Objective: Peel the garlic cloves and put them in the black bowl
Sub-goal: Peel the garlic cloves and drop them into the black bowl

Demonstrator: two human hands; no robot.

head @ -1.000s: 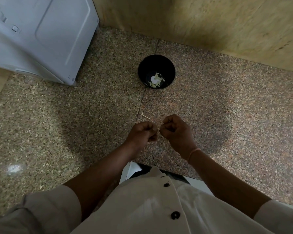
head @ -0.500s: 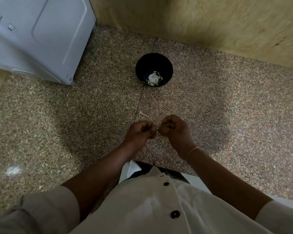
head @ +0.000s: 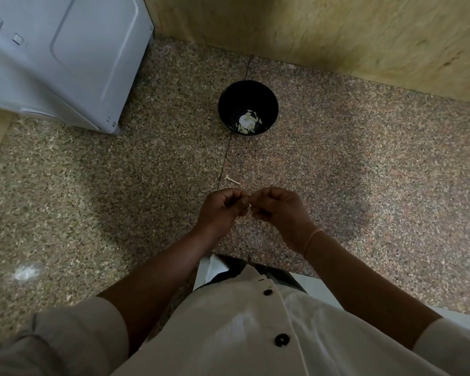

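Pale clove (mostly hidden) | pinched: left hand, right hand

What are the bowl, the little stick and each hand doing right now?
black bowl: upright on the stone surface, with pale garlic pieces inside.
little stem: lying loose, untouched.
left hand: fingers curled, pinching a garlic clove, mostly hidden.
right hand: fingers curled, pinching the same clove.

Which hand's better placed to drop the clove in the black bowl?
Left hand, marginally. The black bowl sits straight ahead of where it meets the right hand, so reach is even; both pinch a pale bit, seemingly more in left fingers.
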